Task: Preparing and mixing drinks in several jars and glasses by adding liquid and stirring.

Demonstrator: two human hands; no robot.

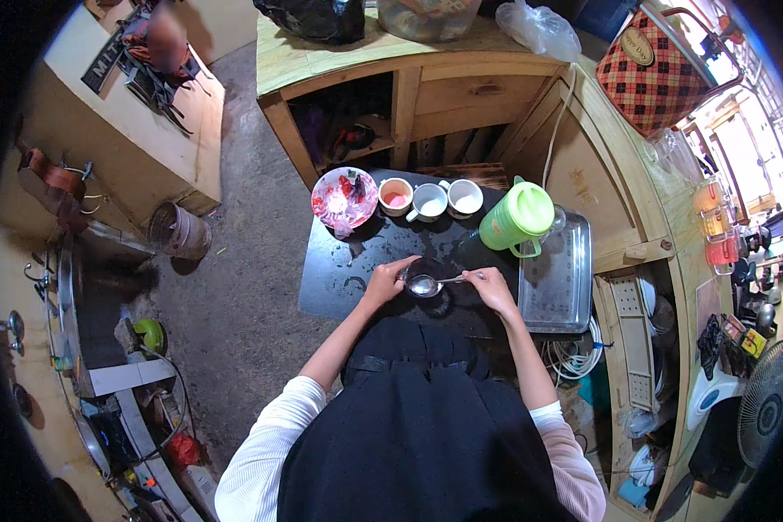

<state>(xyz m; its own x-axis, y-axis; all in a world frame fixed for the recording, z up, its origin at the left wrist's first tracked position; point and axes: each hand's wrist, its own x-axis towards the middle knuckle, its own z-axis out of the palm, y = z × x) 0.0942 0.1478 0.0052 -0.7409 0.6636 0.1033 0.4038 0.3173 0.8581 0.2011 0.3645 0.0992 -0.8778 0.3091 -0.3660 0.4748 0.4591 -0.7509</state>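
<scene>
My right hand (494, 289) pinches the handle of a metal spoon (424, 285), its bowl pointing left. The spoon's bowl lies over what looks like a clear glass (433, 304), hard to make out against the dark tabletop (326, 283). My left hand (384, 284) is closed around the side of that glass. Beyond my hands, a row holds a cup with reddish contents (396, 198), a white cup (428, 202) and another white cup (464, 198). Left of them sits a pink-and-white bowl (344, 198) with torn wrappers. A green lidded pitcher (518, 216) stands to the right.
A rectangular metal tray (555, 287) lies at the table's right edge, with a coiled white cable (578, 352) below. A wooden cabinet (470, 94) stands behind the table. On the floor to the left is a worn bucket (181, 233); a fan (770, 404) stands far right.
</scene>
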